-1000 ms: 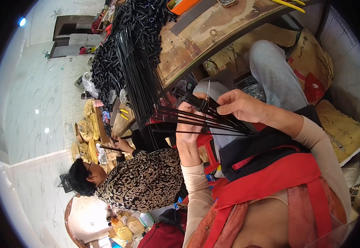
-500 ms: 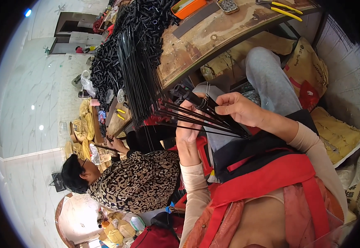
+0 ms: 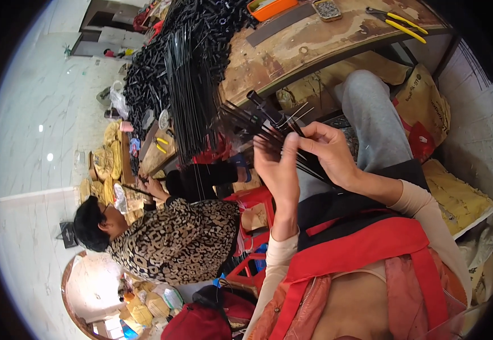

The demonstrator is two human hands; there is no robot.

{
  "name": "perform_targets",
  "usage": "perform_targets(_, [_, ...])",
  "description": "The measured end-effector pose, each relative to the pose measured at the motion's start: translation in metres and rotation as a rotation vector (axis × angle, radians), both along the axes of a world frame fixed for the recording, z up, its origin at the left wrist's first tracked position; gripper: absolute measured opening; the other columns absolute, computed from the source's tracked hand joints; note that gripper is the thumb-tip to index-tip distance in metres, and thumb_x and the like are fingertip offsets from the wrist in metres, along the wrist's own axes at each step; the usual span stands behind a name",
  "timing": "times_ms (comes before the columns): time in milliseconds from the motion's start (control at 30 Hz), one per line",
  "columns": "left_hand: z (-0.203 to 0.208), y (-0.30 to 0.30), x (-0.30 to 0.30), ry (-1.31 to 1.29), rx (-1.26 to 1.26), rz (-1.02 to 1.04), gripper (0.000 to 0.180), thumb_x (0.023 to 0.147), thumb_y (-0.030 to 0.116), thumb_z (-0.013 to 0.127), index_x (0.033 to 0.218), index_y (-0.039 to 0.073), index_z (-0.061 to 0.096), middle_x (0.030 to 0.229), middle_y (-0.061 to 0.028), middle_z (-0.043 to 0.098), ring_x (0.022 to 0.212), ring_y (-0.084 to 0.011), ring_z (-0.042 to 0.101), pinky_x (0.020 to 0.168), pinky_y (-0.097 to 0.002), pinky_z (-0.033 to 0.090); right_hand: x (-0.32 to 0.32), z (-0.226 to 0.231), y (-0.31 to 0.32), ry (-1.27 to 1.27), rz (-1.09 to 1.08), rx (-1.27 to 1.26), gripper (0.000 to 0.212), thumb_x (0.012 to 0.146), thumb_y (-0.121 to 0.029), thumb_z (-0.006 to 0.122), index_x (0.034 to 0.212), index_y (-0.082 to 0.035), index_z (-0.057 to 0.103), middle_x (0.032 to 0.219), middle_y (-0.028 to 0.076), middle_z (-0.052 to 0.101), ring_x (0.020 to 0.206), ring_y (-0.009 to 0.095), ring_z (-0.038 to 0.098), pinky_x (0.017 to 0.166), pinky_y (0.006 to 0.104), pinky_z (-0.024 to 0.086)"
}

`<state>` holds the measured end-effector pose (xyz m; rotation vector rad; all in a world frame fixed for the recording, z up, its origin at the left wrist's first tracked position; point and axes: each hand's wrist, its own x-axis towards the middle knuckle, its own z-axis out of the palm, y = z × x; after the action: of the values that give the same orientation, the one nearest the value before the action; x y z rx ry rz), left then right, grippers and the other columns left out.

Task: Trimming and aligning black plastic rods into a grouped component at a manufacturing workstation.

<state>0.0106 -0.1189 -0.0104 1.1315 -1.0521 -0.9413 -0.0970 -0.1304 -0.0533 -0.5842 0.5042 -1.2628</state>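
Observation:
An umbrella frame (image 3: 269, 112), with a black tubular hub and a fan of thin black ribs, is held above my lap, its hub end tilted up toward the table. My left hand (image 3: 278, 173) is wrapped round the ribs below the hub, thumb up; its fingers are blurred and partly behind the ribs. Close against it, my right hand (image 3: 336, 158) pinches the frame by the hub with thumb and forefinger. A few thin light wires (image 3: 301, 110) stick out beside the hub. What lies exactly between my right fingertips is hidden.
The wooden table (image 3: 280, 62) ahead carries a heap of black plastic parts (image 3: 161, 73), a bundle of long black rods (image 3: 190, 102), an orange tray (image 3: 269, 8), a small tin (image 3: 327, 9) and yellow-handled pliers (image 3: 402, 25). A co-worker (image 3: 173, 241) sits to the left.
My left hand has come up and round the ribs, closer to my right hand. The spread ribs are gathered closer together, and the hub has tilted further up.

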Motion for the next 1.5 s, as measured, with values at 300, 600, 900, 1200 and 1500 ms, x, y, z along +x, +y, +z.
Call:
perform_targets(300, [-0.004, -0.006, 0.01, 0.108, 0.063, 0.041, 0.026, 0.082, -0.005, 0.071, 0.105, 0.001, 0.063, 0.099, -0.0038, 0.067, 0.09, -0.0101, 0.061, 0.084, -0.0247, 0.049, -0.008, 0.003, -0.006, 0.24, 0.055, -0.128, 0.011, 0.09, -0.003, 0.063, 0.101, 0.0, 0.061, 0.096, 0.002, 0.065, 0.091, 0.005, 0.059, 0.08, 0.0215, 0.046])
perform_targets(600, [-0.01, -0.009, 0.008, 0.162, 0.033, 0.01, 0.026, 0.082, -0.003, 0.073, 0.106, 0.001, 0.064, 0.099, -0.0038, 0.067, 0.089, -0.01, 0.062, 0.084, -0.0249, 0.049, -0.013, -0.008, -0.013, 0.11, 0.123, -0.086, 0.014, 0.091, -0.009, 0.065, 0.101, -0.001, 0.062, 0.092, 0.0, 0.065, 0.087, 0.005, 0.059, 0.077, 0.0209, 0.046])
perform_targets(900, [-0.012, -0.011, 0.004, 0.122, 0.064, 0.013, 0.024, 0.084, 0.001, 0.072, 0.106, -0.001, 0.065, 0.096, -0.0045, 0.068, 0.087, -0.0099, 0.062, 0.084, -0.0241, 0.048, -0.021, -0.009, -0.018, 0.205, 0.137, -0.112, 0.016, 0.089, -0.01, 0.069, 0.1, 0.0, 0.063, 0.09, -0.001, 0.064, 0.082, 0.003, 0.057, 0.072, 0.0196, 0.045])
perform_targets(1200, [-0.019, -0.012, 0.003, 0.128, 0.049, 0.007, 0.022, 0.085, 0.002, 0.071, 0.107, -0.001, 0.064, 0.098, -0.005, 0.068, 0.087, -0.0098, 0.062, 0.083, -0.0234, 0.048, -0.023, -0.003, -0.019, 0.308, 0.101, -0.144, 0.016, 0.091, -0.009, 0.066, 0.101, 0.003, 0.065, 0.089, 0.0, 0.065, 0.081, 0.003, 0.057, 0.072, 0.02, 0.046])
perform_targets(1500, [-0.018, -0.006, -0.004, -0.001, 0.017, 0.077, 0.022, 0.088, 0.003, 0.069, 0.109, -0.003, 0.064, 0.098, -0.0035, 0.067, 0.088, -0.0078, 0.06, 0.083, -0.0227, 0.048, -0.025, -0.006, -0.025, 0.262, 0.134, -0.109, 0.012, 0.089, -0.008, 0.067, 0.097, 0.0, 0.065, 0.088, 0.0, 0.065, 0.082, 0.004, 0.058, 0.075, 0.0203, 0.045])
